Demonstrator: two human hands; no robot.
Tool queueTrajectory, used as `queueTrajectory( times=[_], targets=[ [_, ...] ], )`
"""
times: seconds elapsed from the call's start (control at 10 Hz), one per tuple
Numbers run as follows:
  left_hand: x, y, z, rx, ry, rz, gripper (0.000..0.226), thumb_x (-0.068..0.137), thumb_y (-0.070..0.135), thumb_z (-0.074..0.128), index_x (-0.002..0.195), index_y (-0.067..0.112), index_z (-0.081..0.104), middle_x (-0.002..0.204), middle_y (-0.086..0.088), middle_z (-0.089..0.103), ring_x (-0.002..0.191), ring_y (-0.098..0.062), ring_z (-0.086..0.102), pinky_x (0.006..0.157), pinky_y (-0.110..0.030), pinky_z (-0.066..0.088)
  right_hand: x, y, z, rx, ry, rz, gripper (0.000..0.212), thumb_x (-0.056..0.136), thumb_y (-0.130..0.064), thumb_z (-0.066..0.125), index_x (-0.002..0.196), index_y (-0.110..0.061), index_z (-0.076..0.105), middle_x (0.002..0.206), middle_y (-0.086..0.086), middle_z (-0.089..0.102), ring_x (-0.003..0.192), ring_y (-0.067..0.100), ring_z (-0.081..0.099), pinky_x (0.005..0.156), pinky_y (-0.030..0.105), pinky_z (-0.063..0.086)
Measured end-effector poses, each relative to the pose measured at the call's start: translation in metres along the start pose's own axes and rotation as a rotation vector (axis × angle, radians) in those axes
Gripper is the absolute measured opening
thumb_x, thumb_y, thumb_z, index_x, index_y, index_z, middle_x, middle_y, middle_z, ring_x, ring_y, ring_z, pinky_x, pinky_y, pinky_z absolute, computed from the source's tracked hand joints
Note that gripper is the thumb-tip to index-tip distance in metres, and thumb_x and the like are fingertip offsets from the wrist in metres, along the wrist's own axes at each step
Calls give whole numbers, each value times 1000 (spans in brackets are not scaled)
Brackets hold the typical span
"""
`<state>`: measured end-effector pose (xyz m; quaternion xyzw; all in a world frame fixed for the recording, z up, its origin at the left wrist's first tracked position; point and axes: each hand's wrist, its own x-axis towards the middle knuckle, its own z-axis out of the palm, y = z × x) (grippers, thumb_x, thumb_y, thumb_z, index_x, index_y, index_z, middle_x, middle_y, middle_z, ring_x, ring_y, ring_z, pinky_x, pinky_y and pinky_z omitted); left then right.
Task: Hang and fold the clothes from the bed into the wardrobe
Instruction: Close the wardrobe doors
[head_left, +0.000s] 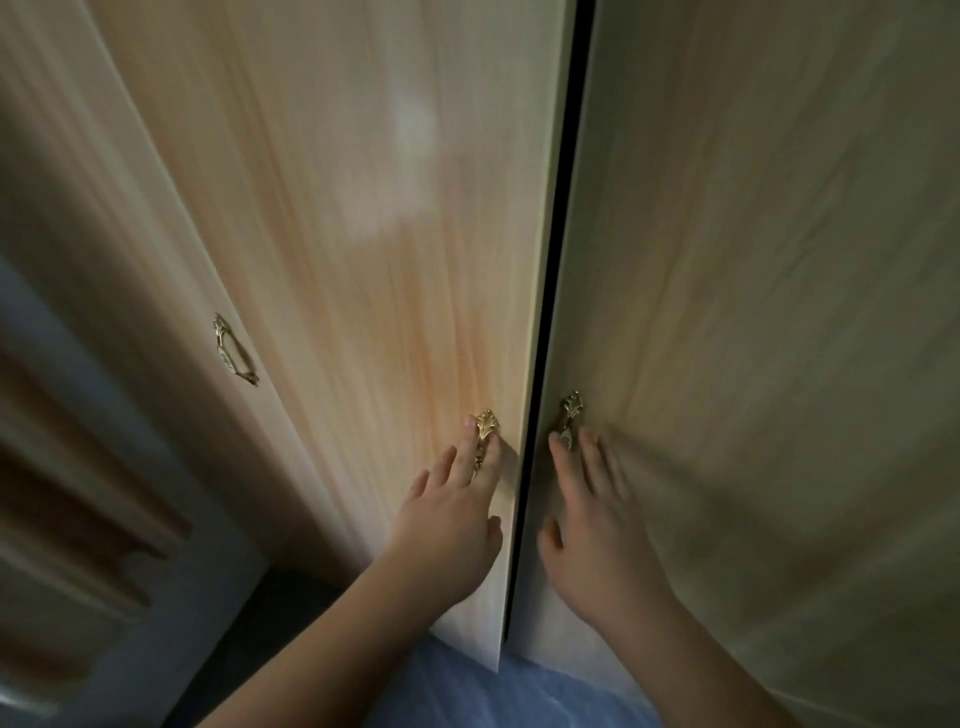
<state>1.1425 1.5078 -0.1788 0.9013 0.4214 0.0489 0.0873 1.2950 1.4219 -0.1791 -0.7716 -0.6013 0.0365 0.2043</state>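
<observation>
1. The wardrobe (363, 208) fills the view, its two middle doors meeting at a dark narrow gap that runs from top to bottom. The left door (395, 291) stands a little proud of the right door (753, 312), so the pair looks just ajar.
2. The left hand (452, 525) has its fingers stretched forward, the fingertips laid over the left gold handle (485, 434). I cannot tell whether they hook behind it or only rest on it.
3. The right hand (597, 519) is spread flat against the right door, fingers straight, the tips just reaching the right gold handle (569, 415); it grips nothing.
4. Risk: a thumb lies close to the gap on each side, so if either door swings shut, it could be pinched.
5. Risk: with such a shallow hold, the fingers may slip off the small ornate handles when pulling, and the doors would stay put or bounce back.
6. Risk: both doors swing toward the person, who stands close; they could strike the arms or body.
7. The clothes and the bed are out of view; a blue surface (493, 696) shows near the bottom edge, but what it is I cannot tell.
8. A third gold handle (235, 351) sits on the far-left door.
9. No brand, label or writing is readable anywhere.
</observation>
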Motion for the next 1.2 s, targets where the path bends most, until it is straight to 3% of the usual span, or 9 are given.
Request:
queueTrajectory(
  times=[0.1,0.3,0.5,0.7,0.8,0.9,1.0,1.1,1.2],
  targets=[
    [15,5,3,-37,19,-3,85,97,34,45,154,28,-17,161,-2,-28,149,-25,18,117,-43,29,9,6,8,13,-25,-5,84,89,-27,54,157,-24,7,166,8,-1,153,25,-5,122,47,18],
    [35,19,10,-38,27,-60,88,96,32,47,152,27,-21,160,-5,-31,145,-26,28,115,-43,33,16,17,16,155,-2,5,102,87,-20,57,155,-22,-19,167,0,-8,153,19,-9,123,44,16],
    [49,28,14,-17,21,-110,93,93,32,50,151,26,-23,157,-8,-37,135,-31,43,105,-44,43,14,23,26,120,9,7,106,88,-23,56,151,-19,-28,163,-3,-21,150,13,-16,125,40,10],
    [54,32,15,-32,-15,-132,98,89,27,51,148,31,-26,153,-1,-43,107,-28,61,83,-42,55,15,22,32,5,17,16,105,89,-30,54,147,-11,-32,159,5,-25,150,21,-15,124,43,6],
    [55,35,12,-39,-43,-144,97,89,24,51,148,32,-26,154,0,-42,96,-26,63,79,-43,55,15,20,33,-12,20,47,103,90,-33,55,148,-7,-27,158,10,-22,149,24,-13,123,44,5],
    [55,35,8,-39,-54,-149,96,89,23,51,150,31,-23,155,0,-40,100,-28,62,81,-43,54,16,17,33,-7,5,74,103,90,-33,56,151,-5,-22,162,12,-18,151,26,-13,123,46,7],
    [51,32,5,-95,-66,-125,94,91,25,51,153,31,-19,157,3,-38,121,-33,54,90,-47,50,14,18,30,21,-23,73,103,90,-28,55,151,-11,-26,160,6,-27,149,20,-19,124,44,6],
    [40,27,1,-78,-78,-100,91,92,28,50,153,37,-17,159,4,-33,144,-38,26,108,-54,37,12,19,15,58,-47,84,99,90,-27,54,154,-19,-20,165,2,-17,153,22,-11,123,46,16],
    [5,24,8,-17,-104,-65,90,92,30,48,150,43,-20,161,1,-29,151,-35,-3,118,-58,16,-12,7,0,1,-74,97,91,92,-31,50,156,-25,-15,167,2,-9,153,26,-7,123,46,13]
  ],
)
